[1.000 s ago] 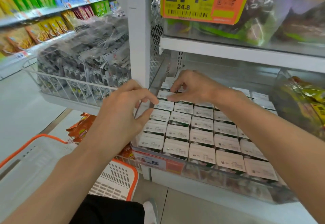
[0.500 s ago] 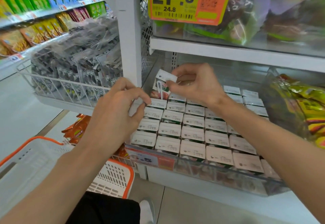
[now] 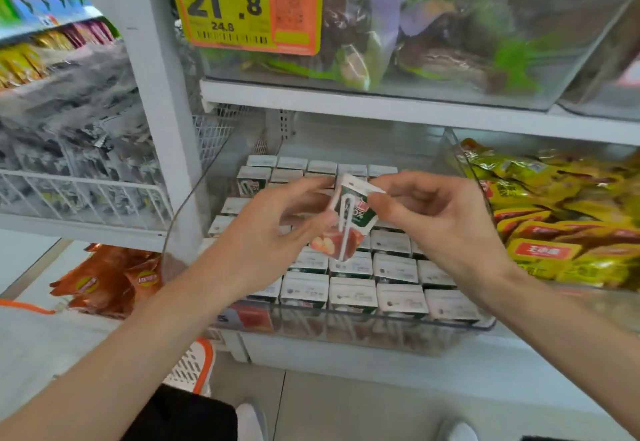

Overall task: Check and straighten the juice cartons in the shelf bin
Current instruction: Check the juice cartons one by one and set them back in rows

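Observation:
A small juice carton (image 3: 349, 221), green and white with a red apple picture and a straw on its side, hangs tilted above the clear shelf bin (image 3: 381, 328). My right hand (image 3: 440, 222) pinches its top right corner. My left hand (image 3: 273, 236) holds its left side with curled fingers. Below them, several rows of juice cartons (image 3: 353, 293) stand upright in the bin, white tops showing. My hands hide the bin's middle rows.
A clear bin of yellow snack packs (image 3: 554, 219) sits to the right. Above is a shelf with a yellow and orange price tag (image 3: 242, 1). A wire basket (image 3: 79, 191) of grey packets is at left, orange bags (image 3: 110, 281) below it, and an orange-rimmed shopping basket (image 3: 197, 364).
My right hand has lifted one carton out of the back rows and brought it forward above the bin. My left hand has risen from the bin's left edge and taken hold of the carton's left side.

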`<state>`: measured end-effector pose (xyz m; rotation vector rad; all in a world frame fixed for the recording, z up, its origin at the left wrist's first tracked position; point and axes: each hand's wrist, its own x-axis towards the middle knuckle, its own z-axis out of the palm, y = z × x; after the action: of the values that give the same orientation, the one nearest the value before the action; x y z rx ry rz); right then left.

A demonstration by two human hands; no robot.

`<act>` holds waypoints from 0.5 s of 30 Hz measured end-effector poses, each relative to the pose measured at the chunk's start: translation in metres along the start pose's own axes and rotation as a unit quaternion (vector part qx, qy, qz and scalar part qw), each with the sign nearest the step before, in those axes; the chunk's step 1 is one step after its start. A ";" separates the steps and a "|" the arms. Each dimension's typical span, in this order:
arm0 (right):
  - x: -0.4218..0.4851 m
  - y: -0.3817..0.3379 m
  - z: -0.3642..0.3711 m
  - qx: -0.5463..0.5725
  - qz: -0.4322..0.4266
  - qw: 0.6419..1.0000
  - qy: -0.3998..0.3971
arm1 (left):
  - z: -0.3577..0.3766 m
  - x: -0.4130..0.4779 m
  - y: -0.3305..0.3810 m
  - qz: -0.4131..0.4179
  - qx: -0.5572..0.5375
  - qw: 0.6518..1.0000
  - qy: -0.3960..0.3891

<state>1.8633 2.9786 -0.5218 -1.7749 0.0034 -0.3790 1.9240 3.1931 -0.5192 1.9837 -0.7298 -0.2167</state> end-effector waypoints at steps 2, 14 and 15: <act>-0.003 0.001 -0.002 0.010 0.014 1.000 0.009 | 0.001 0.003 0.005 -0.018 -0.030 0.999 -0.029; -0.021 0.000 0.012 0.018 0.098 0.995 0.017 | -0.005 0.001 0.010 -0.164 -0.215 0.962 -0.029; -0.022 0.000 0.011 0.015 0.095 0.995 0.013 | -0.005 0.000 0.009 -0.164 -0.218 0.962 -0.035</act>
<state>1.8450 2.9941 -0.5293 -1.7236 0.1840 -0.2625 1.9223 3.1939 -0.5095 1.6650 -0.3513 -0.5968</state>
